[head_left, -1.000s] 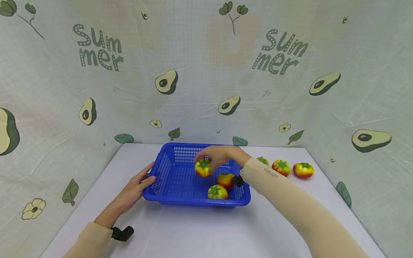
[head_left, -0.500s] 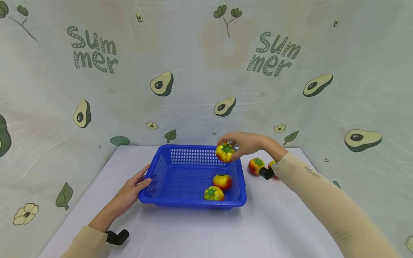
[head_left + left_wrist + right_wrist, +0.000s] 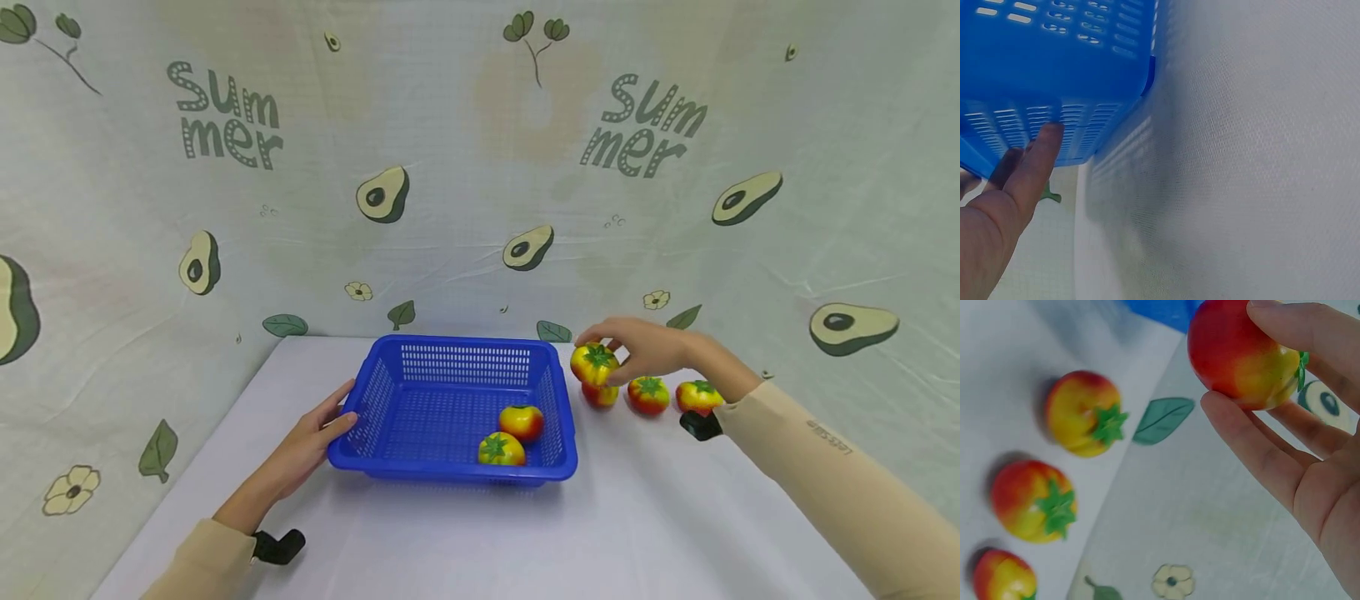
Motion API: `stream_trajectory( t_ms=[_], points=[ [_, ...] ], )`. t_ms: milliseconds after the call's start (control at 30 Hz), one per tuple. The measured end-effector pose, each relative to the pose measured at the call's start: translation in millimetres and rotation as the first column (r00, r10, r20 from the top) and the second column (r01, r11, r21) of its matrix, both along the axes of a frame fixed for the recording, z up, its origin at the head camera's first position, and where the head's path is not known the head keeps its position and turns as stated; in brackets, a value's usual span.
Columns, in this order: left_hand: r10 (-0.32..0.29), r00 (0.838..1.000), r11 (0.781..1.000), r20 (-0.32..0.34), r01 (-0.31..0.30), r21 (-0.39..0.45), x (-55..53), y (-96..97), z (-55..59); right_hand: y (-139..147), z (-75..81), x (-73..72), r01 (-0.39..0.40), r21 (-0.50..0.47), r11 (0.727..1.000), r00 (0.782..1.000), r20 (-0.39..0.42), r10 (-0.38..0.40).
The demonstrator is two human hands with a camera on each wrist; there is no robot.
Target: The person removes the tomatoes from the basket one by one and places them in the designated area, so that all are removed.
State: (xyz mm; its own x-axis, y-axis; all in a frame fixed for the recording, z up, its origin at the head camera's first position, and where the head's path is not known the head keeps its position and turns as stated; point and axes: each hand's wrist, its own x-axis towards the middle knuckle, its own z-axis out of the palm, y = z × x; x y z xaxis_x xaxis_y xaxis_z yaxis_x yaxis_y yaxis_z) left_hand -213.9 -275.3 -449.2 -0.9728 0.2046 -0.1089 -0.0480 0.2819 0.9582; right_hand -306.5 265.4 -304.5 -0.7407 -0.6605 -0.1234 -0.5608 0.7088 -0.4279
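My left hand point(image 3: 315, 437) holds the left rim of a blue plastic basket point(image 3: 450, 472), thumb over the rim. In the left wrist view its fingers point(image 3: 1038, 169) lie along the perforated outer wall. My right hand point(image 3: 648, 346) grips a red-and-yellow tomato point(image 3: 594, 365) with a green leafy top, between thumb and fingertips. That tomato is just right of the basket and, in the head view, overlaps another tomato point(image 3: 600, 397) behind it. Inside the basket, at its right front, sit two more tomatoes, a plain yellow-red one point(image 3: 522, 423) and a green-topped one point(image 3: 501, 450).
Right of the basket a row of tomatoes stands on the white table point(image 3: 450, 542), including a middle one point(image 3: 648, 396) and an outer one point(image 3: 697, 397) near my right wrist. A patterned cloth point(image 3: 450, 275) walls the table at the back and sides.
My right hand has carried the tomato from over the basket, up across its right rim, to the row on the right. The left hand and basket have stayed in place.
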Motion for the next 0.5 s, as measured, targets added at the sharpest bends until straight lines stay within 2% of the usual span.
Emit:
stream_trajectory(
  t_ms=[267, 500],
  points=[
    [-0.001, 1.0, 1.0, 0.007, 0.001, 0.007, 1.0, -0.6, 0.6, 30.2, -28.4, 13.9, 0.066, -0.01, 0.998, 0.997, 0.034, -0.066],
    [-0.002, 1.0, 1.0, -0.005, 0.002, 0.005, 0.4, -0.3, 0.0, 39.4, -54.8, 22.3, 0.079, -0.018, 0.997, 0.995, 0.06, -0.077]
  ],
)
